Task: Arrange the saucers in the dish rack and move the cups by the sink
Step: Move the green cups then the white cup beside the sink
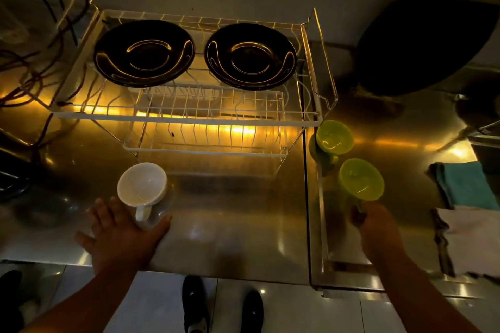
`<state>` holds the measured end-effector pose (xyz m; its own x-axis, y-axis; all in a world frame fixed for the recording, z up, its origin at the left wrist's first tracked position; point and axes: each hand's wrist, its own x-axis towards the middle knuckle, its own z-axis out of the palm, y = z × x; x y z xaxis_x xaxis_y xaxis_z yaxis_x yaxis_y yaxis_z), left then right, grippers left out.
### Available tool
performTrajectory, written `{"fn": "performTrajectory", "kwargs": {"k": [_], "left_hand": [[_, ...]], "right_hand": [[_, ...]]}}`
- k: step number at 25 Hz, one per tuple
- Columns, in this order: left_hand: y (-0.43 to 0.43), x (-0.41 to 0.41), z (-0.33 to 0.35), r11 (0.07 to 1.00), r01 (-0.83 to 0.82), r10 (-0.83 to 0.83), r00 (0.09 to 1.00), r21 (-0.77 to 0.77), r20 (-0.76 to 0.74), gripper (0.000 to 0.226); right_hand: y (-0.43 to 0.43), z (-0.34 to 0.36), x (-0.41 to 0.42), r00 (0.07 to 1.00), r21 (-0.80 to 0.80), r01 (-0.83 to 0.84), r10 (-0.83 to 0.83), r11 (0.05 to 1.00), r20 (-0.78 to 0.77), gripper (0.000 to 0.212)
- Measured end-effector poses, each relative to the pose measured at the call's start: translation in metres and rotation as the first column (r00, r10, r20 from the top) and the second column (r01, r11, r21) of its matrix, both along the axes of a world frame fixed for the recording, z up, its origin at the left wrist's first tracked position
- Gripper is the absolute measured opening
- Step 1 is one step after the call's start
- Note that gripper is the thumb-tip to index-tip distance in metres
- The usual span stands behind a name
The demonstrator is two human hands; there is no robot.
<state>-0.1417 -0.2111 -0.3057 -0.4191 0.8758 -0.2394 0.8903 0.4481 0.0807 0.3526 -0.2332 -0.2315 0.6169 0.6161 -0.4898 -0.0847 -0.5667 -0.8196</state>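
Observation:
Two black saucers, one on the left (144, 53) and one on the right (250, 56), lie side by side on the top tier of a white wire dish rack (186, 119). A white cup (141, 185) stands on the steel counter in front of the rack, its handle pointing toward me. My left hand (121, 235) is spread open just below it, fingers and thumb on either side of the handle. My right hand (374, 227) grips the handle of a green cup (361, 179). A second green cup (334, 137) stands just beyond it, beside the rack's right leg.
The steel counter (230, 224) has a seam running front to back right of the rack. A teal cloth (465, 184) and a pale cloth (470, 240) lie at the right. A large dark round object (424, 43) sits at the back right. Cables hang at the left (35, 73).

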Motion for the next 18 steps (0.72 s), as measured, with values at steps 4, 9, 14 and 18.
{"fn": "performTrajectory", "kwargs": {"k": [4, 9, 14, 18], "left_hand": [[0.0, 0.0, -0.004, 1.0, -0.005, 0.005, 1.0, 0.003, -0.01, 0.132], [0.001, -0.001, -0.007, 1.0, -0.004, 0.005, 1.0, 0.016, -0.024, 0.133], [0.002, -0.004, -0.015, 0.999, -0.011, 0.012, 0.999, 0.034, -0.034, 0.131], [0.003, -0.005, -0.019, 0.999, -0.02, 0.021, 0.999, 0.029, -0.047, 0.13]], "right_hand": [[0.046, -0.01, 0.033, 0.949, 0.099, 0.257, -0.232, 0.961, -0.214, 0.021], [0.086, -0.028, 0.064, 0.938, 0.078, 0.283, -0.259, 0.956, -0.231, 0.017], [0.1, -0.042, 0.08, 0.951, 0.042, 0.236, -0.221, 0.971, -0.215, 0.018], [0.104, -0.044, 0.086, 0.96, -0.01, 0.198, -0.196, 0.98, -0.2, 0.023]]}}
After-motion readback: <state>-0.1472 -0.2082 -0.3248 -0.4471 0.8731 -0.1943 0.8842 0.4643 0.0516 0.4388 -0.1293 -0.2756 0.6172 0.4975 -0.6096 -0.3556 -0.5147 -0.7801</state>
